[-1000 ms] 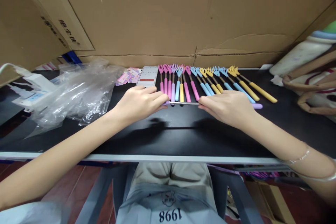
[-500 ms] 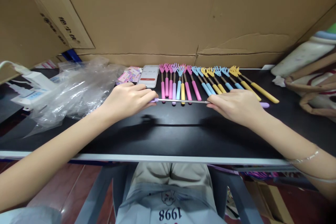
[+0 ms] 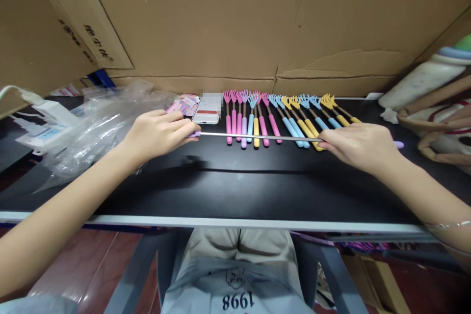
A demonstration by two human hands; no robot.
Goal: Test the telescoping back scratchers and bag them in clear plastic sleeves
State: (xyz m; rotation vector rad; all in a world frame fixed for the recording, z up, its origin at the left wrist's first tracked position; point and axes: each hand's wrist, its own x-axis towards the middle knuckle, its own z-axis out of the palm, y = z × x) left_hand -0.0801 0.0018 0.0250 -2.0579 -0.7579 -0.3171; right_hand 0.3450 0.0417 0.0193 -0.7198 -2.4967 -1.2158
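Observation:
Above the black table, a purple telescopic back scratcher [image 3: 253,136] is stretched level between my two hands, its thin metal rod bare in the middle. My left hand [image 3: 160,132] is closed round its purple head end, which it mostly hides. Closed on the handle end is my right hand [image 3: 358,147]; a purple tip pokes out past the wrist. Just behind the rod lies a row of several back scratchers [image 3: 271,120] in pink, purple, blue and yellow, claws toward the cardboard. My right hand covers the lower handles of some yellow and blue ones.
A phone [image 3: 206,110] lies beside pink printed cards [image 3: 185,104] at the back. Clear plastic bags [image 3: 106,122] and a white power strip [image 3: 49,127] are at left. At right stand a bottle [image 3: 423,81] and a brown bag [image 3: 437,117]. Cardboard [image 3: 228,19] walls the back.
My hands have moved apart, left hand leftward and right hand rightward. The back scratcher's rod between them has grown longer.

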